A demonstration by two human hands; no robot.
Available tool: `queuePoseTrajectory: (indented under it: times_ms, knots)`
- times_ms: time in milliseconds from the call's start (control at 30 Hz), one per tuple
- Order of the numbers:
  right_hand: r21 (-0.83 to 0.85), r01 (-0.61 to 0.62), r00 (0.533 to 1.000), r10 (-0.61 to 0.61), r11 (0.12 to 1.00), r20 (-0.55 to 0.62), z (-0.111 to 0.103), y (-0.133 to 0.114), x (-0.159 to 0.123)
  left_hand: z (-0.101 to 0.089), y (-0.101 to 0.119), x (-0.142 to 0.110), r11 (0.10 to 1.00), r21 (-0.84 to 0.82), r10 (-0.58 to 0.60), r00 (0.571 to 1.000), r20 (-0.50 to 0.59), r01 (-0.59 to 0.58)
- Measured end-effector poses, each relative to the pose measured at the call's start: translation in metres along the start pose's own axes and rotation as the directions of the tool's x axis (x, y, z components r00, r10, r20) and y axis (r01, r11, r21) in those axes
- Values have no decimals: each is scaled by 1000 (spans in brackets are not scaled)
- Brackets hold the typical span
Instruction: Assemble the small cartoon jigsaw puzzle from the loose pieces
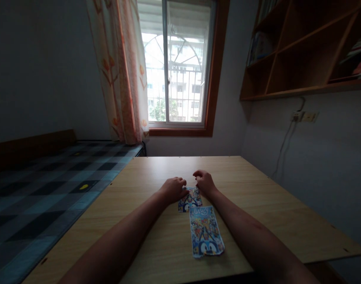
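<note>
A small colourful picture lies flat on the wooden table, and its blue cartoon dog face shows at the near edge. My left hand rests at its left side, thumb apart from the bent fingers and touching the picture. Just beyond its upper right corner is my right hand, with its fingers curled in. Whatever those fingers may hold is too small to make out. Nearer to me, between my forearms, lies a larger creased paper sheet with a similar picture and the lettering "Bluey"; its top edge meets the small picture.
The pale wooden table reaches toward the window. On the left is a bed with a checked cover, below a flowered curtain. Wall shelves hang at the right, above a socket with a cord.
</note>
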State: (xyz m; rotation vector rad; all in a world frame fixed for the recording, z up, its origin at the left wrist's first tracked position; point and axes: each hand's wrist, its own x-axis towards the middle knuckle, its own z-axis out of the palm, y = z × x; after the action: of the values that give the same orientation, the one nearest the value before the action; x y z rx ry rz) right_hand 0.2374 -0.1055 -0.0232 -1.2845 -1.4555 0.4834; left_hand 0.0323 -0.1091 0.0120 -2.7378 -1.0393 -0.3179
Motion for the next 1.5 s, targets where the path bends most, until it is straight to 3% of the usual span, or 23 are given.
queuePoseTrajectory:
  times_ms: [267, 600, 933, 1500]
  knots:
    - [241, -96, 995, 103, 966, -15, 6, 8, 5, 2, -2, 0, 1000, -14, 7, 1000, -12, -7]
    - [436, -193, 980, 193, 879, 43, 1, -1, 5, 5, -4, 0, 999, -22, 35, 999, -28, -36]
    - [514, -248, 966, 246, 821, 73, 0, -6, 3, 3, -2, -1, 998, -5, 64, 997, -30, -65]
    - [526, -304, 952, 269, 794, 145, -1, -8, 1, 0, -1, -1, 998, -16, 58, 998, -26, -58]
